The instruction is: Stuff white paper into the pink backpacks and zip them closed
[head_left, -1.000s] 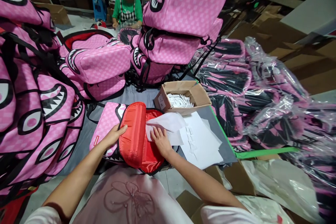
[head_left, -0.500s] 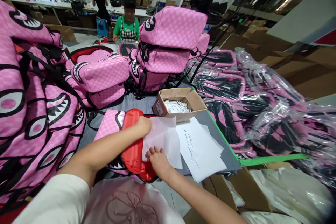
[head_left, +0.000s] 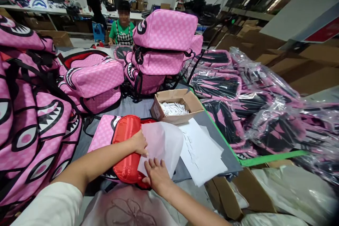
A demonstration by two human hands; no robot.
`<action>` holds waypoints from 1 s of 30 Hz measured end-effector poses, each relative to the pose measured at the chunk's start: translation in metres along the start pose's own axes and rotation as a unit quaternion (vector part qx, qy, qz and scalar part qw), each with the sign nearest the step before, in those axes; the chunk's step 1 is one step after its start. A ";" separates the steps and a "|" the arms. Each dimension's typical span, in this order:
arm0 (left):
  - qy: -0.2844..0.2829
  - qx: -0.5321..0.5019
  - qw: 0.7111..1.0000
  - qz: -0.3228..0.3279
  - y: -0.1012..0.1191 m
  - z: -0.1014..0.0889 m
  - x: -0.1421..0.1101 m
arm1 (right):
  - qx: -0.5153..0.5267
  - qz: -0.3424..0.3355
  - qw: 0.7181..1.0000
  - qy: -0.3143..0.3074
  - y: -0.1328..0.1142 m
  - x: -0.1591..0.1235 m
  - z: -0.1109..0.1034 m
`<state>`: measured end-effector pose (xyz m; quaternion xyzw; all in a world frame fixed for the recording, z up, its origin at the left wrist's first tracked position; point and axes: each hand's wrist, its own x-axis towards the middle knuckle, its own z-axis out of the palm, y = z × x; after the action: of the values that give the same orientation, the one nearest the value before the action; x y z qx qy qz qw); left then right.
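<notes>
Left hand (head_left: pixel 139 143) drawn nearer, curled at white sheet (head_left: pixel 165 143) edge, grip unclear; right hand (head_left: pixel 158 176) splayed atop.

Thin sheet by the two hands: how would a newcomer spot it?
On the gray table, find the open pink backpack with red lining. The thin sheet lies partly over its opening, by the left hand and right hand. Unlike the opaque white papers on its right, it looks filmy, faintly see-through.
</notes>
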<state>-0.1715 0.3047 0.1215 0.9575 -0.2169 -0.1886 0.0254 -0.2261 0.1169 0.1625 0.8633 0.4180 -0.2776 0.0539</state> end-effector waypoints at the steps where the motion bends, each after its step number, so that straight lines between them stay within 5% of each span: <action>1: -0.014 0.008 1.000 -0.013 0.004 0.003 0.006 | 0.010 -0.003 1.000 0.000 0.003 0.003 -0.005; 7: -0.022 0.030 0.998 -0.053 0.019 -0.003 0.012 | 0.000 0.008 0.986 0.164 0.033 0.078 -0.012; 11: 0.027 0.043 0.992 -0.113 0.013 -0.027 -0.025 | -0.073 -0.003 0.988 0.136 0.063 0.126 0.032; 15: 0.183 0.007 0.950 -0.254 -0.001 -0.034 -0.083 | -0.125 0.001 0.987 0.106 0.082 0.134 0.066; 17: 0.248 -0.026 0.910 -0.330 -0.001 -0.024 -0.108 | -0.138 0.009 0.987 0.082 0.084 0.135 0.067; 21: 0.270 -0.044 0.876 -0.398 0.015 0.000 -0.134 | -0.149 -0.002 0.988 0.036 0.078 0.141 0.056; 30: 0.340 -0.055 0.852 -0.395 0.015 0.059 -0.134 | -0.184 -0.062 0.981 0.018 0.070 0.145 0.058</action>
<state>-0.3117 0.3502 0.1154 0.9639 0.2123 0.1431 0.0738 -0.1270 0.1532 0.0286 0.8158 0.5160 -0.1829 0.1867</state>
